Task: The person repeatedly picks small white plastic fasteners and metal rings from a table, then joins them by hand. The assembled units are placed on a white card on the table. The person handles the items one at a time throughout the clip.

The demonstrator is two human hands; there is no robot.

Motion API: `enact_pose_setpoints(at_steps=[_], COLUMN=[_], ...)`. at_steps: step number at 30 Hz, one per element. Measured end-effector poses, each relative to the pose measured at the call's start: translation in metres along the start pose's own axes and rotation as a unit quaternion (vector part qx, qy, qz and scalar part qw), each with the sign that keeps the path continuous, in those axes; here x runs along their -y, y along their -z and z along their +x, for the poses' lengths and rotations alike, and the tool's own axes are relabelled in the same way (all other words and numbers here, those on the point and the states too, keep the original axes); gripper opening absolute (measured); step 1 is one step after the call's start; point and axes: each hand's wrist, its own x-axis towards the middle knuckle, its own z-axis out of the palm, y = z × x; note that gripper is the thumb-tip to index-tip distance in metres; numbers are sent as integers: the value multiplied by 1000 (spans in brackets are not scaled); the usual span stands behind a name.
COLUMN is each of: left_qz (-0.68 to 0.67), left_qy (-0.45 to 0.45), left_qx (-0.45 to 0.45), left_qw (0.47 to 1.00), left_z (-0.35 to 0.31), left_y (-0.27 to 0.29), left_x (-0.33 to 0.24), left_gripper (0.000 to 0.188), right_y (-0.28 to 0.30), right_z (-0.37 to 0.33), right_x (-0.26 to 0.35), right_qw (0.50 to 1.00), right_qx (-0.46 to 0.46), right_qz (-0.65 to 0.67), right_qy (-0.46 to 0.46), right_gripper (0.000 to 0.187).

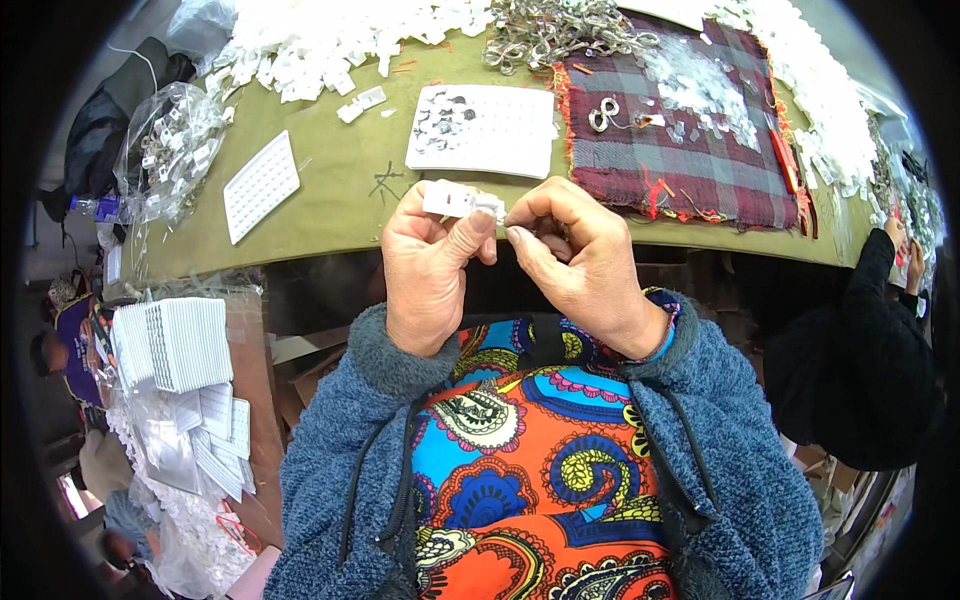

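Just past the table's near edge, my left hand (428, 275) pinches a small white plastic housing (447, 200) between thumb and fingers. The housing lies level, with a small reddish slot in its face. My right hand (588, 262) meets its right end, thumb and forefinger pressed together; whatever they grip is too small to make out. Beyond the hands, a white tray (515, 135) carries several small round dark and silvery discs (445, 118) on its left part. To the right, a plaid cloth (640, 170) bears a heap of clear plastic bits (700, 85) and a coiled cord (603, 115).
White plastic parts (310, 45) and bundled cords (560, 30) pile along the far side. Another white tray (262, 187) and a clear bag (175, 140) lie left. Stacked white trays (190, 345) stand lower left. Red-handled tool (783, 160) rests on the cloth; a co-worker's dark sleeve (870, 265) is right.
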Motion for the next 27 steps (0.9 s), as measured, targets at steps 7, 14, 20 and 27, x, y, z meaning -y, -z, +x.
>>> enact_pose_setpoints(at_steps=[7,14,20,27], left_qz=[43,47,-14,22], left_qy=[-40,-73,-31,-58], left_qx=[41,52,32,20], left_qw=[997,995,999,998], left_z=[-1,-2,-5,-6], left_y=[-2,-1,-1,0], left_x=[-1,1,1,3], left_gripper=[18,16,15,15], right_y=[0,-3,-6,-7], right_z=[5,3,6,5], right_x=[-5,0,2,1], right_qw=[999,999,993,998], right_qx=[-18,-16,-27,-15], right_qz=[-11,13,-87,-61], right_qy=[42,-25,76,14], right_gripper=[6,10,11,11])
